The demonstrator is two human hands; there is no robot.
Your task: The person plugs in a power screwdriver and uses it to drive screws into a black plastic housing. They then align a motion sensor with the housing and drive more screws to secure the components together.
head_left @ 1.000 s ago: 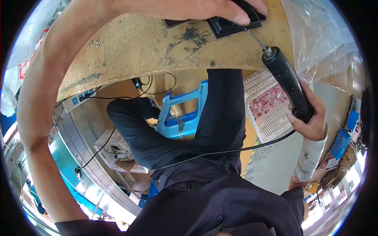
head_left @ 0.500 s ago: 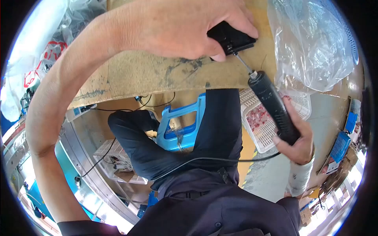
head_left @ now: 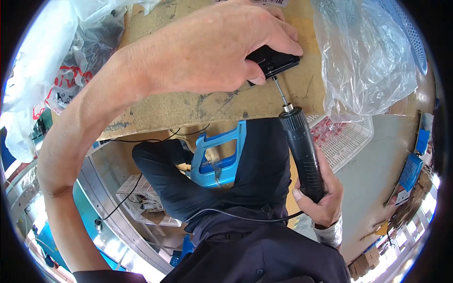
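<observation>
Near the far side of the cardboard-covered work surface (head_left: 179, 111), my left hand (head_left: 226, 47) grips a black plastic part (head_left: 276, 63) and presses it against the cardboard. Its fingers hide much of the part. My right hand (head_left: 323, 195) is wrapped round the black handle of a corded electric screwdriver (head_left: 304, 151). The thin metal bit (head_left: 280, 90) points away from me, its tip at the near edge of the black part. Whether a screw sits at the tip is too small to make out.
A clear plastic bag (head_left: 365, 61) lies at the right, beside a blue perforated basket (head_left: 410, 33). Bags of dark parts (head_left: 94, 45) stand at the left. Below are a white basket (head_left: 351, 146) with small red-and-clear pieces and a blue stool (head_left: 214, 160). The screwdriver's cord (head_left: 245, 217) crosses my lap.
My right hand has swung the screwdriver leftward, so it stands more upright in view. The black part and my left hand sit slightly lower and further left; the bit still meets the part.
</observation>
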